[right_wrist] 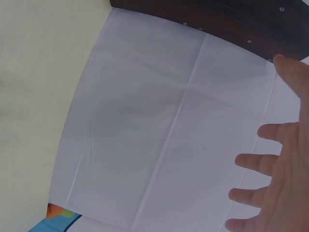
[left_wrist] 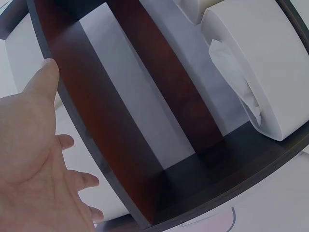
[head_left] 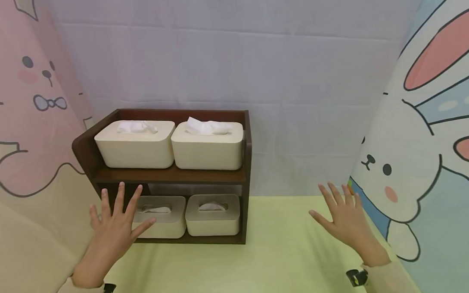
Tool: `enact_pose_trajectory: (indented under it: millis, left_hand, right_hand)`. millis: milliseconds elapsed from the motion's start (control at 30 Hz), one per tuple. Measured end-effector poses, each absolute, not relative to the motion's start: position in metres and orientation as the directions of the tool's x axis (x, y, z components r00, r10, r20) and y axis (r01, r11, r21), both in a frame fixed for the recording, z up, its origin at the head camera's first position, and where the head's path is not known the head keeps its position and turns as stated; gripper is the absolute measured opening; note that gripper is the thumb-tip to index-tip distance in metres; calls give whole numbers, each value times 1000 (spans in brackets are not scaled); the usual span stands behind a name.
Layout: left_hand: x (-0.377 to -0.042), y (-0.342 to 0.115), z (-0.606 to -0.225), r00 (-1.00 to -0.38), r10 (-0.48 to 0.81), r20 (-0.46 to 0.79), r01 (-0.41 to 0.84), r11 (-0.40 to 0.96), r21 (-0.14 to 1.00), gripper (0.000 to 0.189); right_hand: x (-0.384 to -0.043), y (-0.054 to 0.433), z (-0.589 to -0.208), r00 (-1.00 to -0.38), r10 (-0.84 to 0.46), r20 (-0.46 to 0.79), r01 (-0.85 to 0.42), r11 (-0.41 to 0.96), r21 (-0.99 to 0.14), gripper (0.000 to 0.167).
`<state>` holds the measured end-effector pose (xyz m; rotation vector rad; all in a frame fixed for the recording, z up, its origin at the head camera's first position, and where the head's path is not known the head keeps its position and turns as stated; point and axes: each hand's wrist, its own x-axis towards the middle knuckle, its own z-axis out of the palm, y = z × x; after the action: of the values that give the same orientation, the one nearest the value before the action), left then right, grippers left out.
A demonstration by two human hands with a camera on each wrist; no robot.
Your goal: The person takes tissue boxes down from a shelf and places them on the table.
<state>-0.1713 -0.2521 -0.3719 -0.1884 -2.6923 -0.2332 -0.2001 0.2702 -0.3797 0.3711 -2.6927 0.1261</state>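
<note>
My left hand (head_left: 115,228), fingers spread and straight, is held in front of the lower left of a dark brown two-tier shelf (head_left: 204,177). It overlaps the lower left tissue box (head_left: 171,226) in the head view and holds nothing. My right hand (head_left: 347,222) is spread over the table at the right, apart from the shelf and also holding nothing. Beside that lower box stands another tissue box (head_left: 213,225) with a greyish lid. On the upper tier sit two larger cream tissue boxes, the left one (head_left: 137,152) and the right one (head_left: 207,154), each with white tissue showing.
The shelf stands on a pale yellow-green table (head_left: 277,257) against a whitish cloth backdrop (head_left: 295,97). Side cloths printed with cartoon rabbits hang at the left (head_left: 29,149) and the right (head_left: 445,186).
</note>
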Motion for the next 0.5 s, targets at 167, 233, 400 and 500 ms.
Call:
enact_pose_trajectory:
  millis: [167,233,400,500]
  left_hand:
    - [-173,-252,-368,-894,83,440,165,975,151,86]
    - [-174,-252,-366,-882,83,464,170,974,148,86]
    - [-179,-252,-359,-823,95,560,195,973,121,83]
    - [-183,-253,-353,-788,94,609,204,972,114,81]
  right_hand:
    - [-205,260,-370,-859,-254,444,-298,954,-29,74]
    - [-207,256,-367,-844,-263,466,-314,949,-33,73]
    - [-214,245,-357,-786,-300,541,-365,931,-14,68]
    - [-217,236,-348,-760,-319,566,-387,922,-1,66]
